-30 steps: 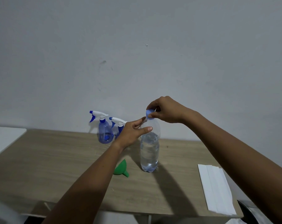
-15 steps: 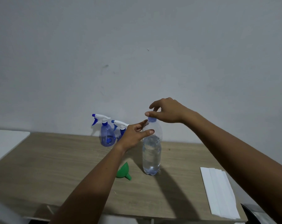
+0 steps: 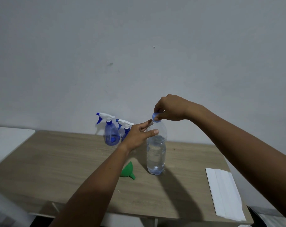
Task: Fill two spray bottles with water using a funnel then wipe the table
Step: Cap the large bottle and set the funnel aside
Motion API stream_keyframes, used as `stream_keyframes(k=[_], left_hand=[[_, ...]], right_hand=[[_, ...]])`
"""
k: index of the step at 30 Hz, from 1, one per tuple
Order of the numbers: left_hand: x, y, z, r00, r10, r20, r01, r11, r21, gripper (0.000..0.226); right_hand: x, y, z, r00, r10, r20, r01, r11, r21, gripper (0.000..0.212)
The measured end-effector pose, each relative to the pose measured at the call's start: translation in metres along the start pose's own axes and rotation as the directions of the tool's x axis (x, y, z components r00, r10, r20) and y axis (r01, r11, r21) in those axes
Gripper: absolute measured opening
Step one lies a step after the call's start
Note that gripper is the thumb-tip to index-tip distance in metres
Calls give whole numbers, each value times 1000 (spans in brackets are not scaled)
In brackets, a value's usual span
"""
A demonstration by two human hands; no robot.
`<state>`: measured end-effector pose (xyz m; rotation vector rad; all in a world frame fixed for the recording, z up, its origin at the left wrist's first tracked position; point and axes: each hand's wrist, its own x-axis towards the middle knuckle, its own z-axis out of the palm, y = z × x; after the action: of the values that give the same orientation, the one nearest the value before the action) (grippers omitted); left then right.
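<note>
A clear water bottle (image 3: 156, 154) stands upright on the wooden table (image 3: 57, 161), partly filled. My right hand (image 3: 170, 108) pinches its blue cap (image 3: 156, 118) at the neck. My left hand (image 3: 139, 135) rests against the bottle's shoulder with thumb and forefinger around it. Two blue spray bottles with white triggers stand by the wall: one (image 3: 110, 131) in full view, the other (image 3: 125, 128) half hidden behind my left hand. A green funnel (image 3: 128, 171) lies on its side beside my left forearm.
A folded white cloth (image 3: 224, 194) lies at the table's right front corner. A white surface (image 3: 6, 141) adjoins the table on the left. The plain wall rises right behind the bottles.
My right hand has kept working the cap at the bottle's neck, its fingers shifting round it. My left hand stays on the bottle's shoulder. The view has shifted slightly.
</note>
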<state>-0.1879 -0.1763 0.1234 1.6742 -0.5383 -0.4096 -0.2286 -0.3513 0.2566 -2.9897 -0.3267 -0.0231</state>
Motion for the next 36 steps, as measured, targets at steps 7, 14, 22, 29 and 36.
stream_keyframes(k=[7, 14, 22, 29, 36], left_hand=[[-2, 2, -1, 1000, -12, 8, 12, 999, 43, 79], [0, 1, 0, 1000, -10, 8, 9, 999, 54, 73], [1, 1, 0, 1000, 5, -7, -4, 999, 43, 66], [0, 3, 2, 1000, -3, -2, 3, 999, 48, 71], [1, 1, 2, 1000, -13, -11, 13, 999, 48, 71]], right_hand=[[-2, -2, -15, 981, -21, 193, 35, 997, -69, 37], [-4, -3, -16, 987, -35, 159, 54, 992, -116, 30], [2, -12, -2, 998, -30, 51, 47, 923, -382, 49], [-2, 4, -13, 981, -49, 189, 59, 997, -47, 33], [4, 3, -9, 984, -28, 173, 49, 991, -123, 29]])
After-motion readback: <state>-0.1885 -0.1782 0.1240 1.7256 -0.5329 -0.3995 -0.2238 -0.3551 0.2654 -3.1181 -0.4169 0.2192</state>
